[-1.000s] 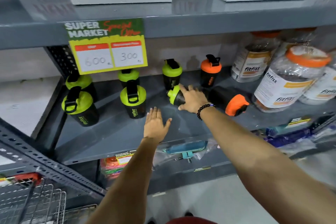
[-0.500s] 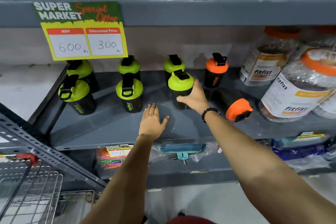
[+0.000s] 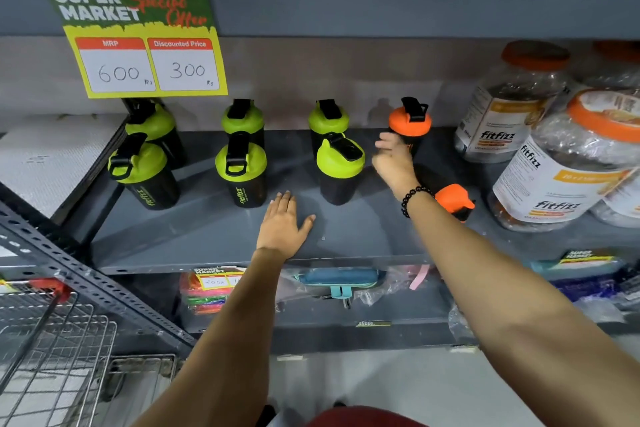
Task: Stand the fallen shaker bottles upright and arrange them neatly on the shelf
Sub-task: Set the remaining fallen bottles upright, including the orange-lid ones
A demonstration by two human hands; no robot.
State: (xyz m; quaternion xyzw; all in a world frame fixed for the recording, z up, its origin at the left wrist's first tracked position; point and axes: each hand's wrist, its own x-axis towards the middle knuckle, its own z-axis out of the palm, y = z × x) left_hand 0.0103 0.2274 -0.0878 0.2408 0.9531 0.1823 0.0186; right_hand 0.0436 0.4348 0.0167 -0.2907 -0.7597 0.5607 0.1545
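Observation:
Several black shaker bottles with green lids stand upright in two rows on the grey shelf. The front-row bottle at the right stands free, its lid flap turned to the right. Just right of it hovers my right hand, blurred, fingers loosely apart, holding nothing. An orange-lidded shaker stands upright behind that hand. Another orange-lidded shaker lies on its side, mostly hidden behind my right wrist. My left hand rests flat and open on the shelf's front part.
Large Fitfizz jars with orange lids crowd the shelf's right end. A yellow price sign hangs from the shelf above. A wire trolley is at the lower left. Packaged goods lie on the shelf below.
My right hand lifted the fallen green-lidded shaker upright, set it in the front row, then let go and drew away to the right. My left hand stayed flat on the shelf.

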